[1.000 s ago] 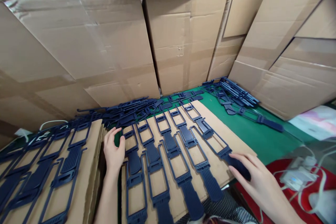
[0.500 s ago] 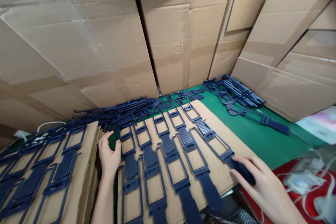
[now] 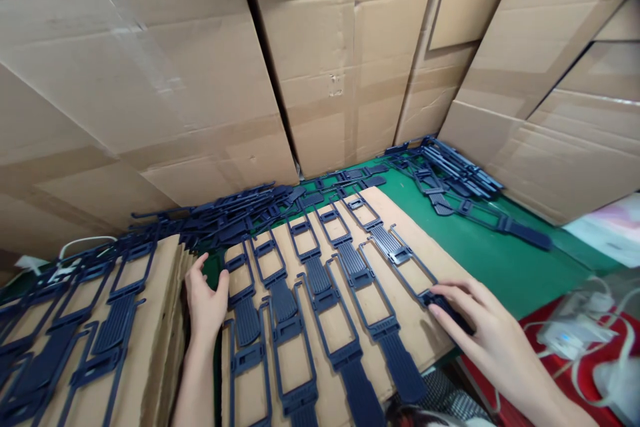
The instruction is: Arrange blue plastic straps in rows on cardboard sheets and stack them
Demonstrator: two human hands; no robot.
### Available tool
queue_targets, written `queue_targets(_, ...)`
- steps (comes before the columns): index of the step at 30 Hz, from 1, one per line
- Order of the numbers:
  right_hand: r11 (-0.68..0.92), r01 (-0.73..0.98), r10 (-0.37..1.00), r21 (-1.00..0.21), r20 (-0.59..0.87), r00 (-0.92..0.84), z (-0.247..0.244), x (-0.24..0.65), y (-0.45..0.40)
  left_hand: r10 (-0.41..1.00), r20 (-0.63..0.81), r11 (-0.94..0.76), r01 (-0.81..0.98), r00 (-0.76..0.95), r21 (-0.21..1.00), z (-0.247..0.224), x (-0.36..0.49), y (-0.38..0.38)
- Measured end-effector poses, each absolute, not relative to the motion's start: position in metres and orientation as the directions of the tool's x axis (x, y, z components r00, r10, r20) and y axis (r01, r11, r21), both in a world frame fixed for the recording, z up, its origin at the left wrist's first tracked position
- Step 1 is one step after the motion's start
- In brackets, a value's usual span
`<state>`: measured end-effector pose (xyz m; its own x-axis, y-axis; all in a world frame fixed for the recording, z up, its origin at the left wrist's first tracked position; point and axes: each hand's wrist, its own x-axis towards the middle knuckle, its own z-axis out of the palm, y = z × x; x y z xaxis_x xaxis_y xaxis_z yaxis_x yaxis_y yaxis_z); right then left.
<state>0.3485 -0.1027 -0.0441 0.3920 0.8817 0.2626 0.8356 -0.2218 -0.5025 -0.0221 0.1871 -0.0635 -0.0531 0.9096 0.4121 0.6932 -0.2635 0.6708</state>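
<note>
Several dark blue plastic frames lie in rows on a cardboard sheet [image 3: 415, 337]. My right hand [image 3: 475, 320] pinches the lower, paddle-like end of the rightmost frame [image 3: 417, 273] between thumb and fingers. At the left edge of the sheet, my left hand [image 3: 206, 297] has its thumb and fingers apart and holds nothing; it is beside the leftmost frame [image 3: 241, 273]. A stack of cardboard [image 3: 160, 333] carrying more blue frames [image 3: 120, 320] stands to the left of my left forearm.
A heap of blue frames [image 3: 240, 213] runs along the back. Another pile [image 3: 460, 170] lies on the green table [image 3: 500, 273] at the right. Large cardboard boxes [image 3: 340, 80] form a wall behind. White cables and devices [image 3: 575, 337] rest on red material at the lower right.
My right hand has moved slightly left and up along the rightmost frame's lower end. My left hand stays beside the sheet. The view has shifted a little.
</note>
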Motion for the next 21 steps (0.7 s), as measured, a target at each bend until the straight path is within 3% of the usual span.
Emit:
queue_targets(4, -0.084, 0.833, 0.890, -0.548, 0.336, 0.310, -0.028, 0.338, -0.078, 0.903, 0.428, -0.285, 0.704, -0.030, 0.650, -0.061, -0.021, 0.186)
queue_targets(9, 0.038, 0.846, 0.956, -0.531, 0.267, 0.124, -0.032, 0.308, -0.054, 0.903, 0.429, -0.300, 0.712, -0.002, 0.635, -0.064, -0.023, 0.185)
queue_targets(16, 0.030, 0.870, 0.956, -0.492, 0.268, 0.119, -0.063, 0.297, -0.047, 0.901, 0.430, -0.340, 0.709, 0.058, 0.618, -0.066, -0.021, 0.184)
queue_targets(21, 0.036, 0.856, 0.957, -0.516, 0.265, 0.120, -0.058, 0.303, -0.044, 0.893, 0.444, -0.359, 0.714, 0.075, 0.601, -0.063, -0.019, 0.180)
